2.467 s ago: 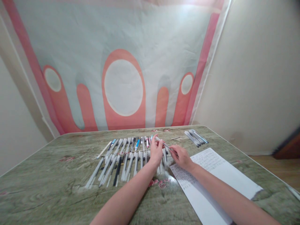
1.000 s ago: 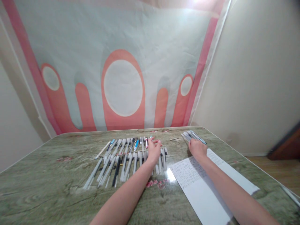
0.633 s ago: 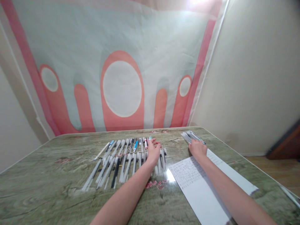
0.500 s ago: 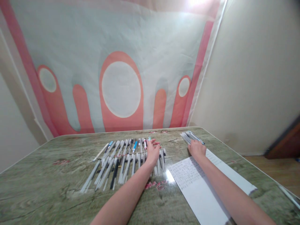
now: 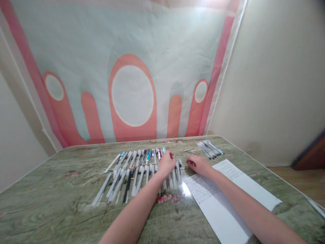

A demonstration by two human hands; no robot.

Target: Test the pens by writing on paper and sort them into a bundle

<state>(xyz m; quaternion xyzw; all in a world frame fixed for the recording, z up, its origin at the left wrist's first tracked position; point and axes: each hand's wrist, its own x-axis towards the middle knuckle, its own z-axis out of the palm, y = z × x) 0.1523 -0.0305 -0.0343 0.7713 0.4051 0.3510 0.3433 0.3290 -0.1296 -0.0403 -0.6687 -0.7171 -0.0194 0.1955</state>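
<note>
My left hand (image 5: 167, 164) is at the right end of the pens, its fingers curled beside the teal-capped marker (image 5: 164, 149). Whatever its fingertips hold or touch is hidden. Between that hand and the paper's top edge is my right hand (image 5: 200, 165), low over the table with its fingers bent inward. No pen shows in it. Two rows of pens (image 5: 134, 182) lie slanted side by side, mostly clear-bodied with dark caps. A blue marker (image 5: 148, 157) and a red-and-white marker (image 5: 159, 155) lie in the far row.
A separate bunch of thin pens or refills (image 5: 210, 149) lies at the back right. Sheets of paper with handwriting (image 5: 228, 203) lie under my right forearm. The wood-patterned table (image 5: 63, 203) meets a printed cloth backdrop (image 5: 132, 91) at its far edge.
My right hand has moved left from the back-right bunch toward the pen rows. My left hand stays by the rows, its fingers now more curled. The view has shifted slightly.
</note>
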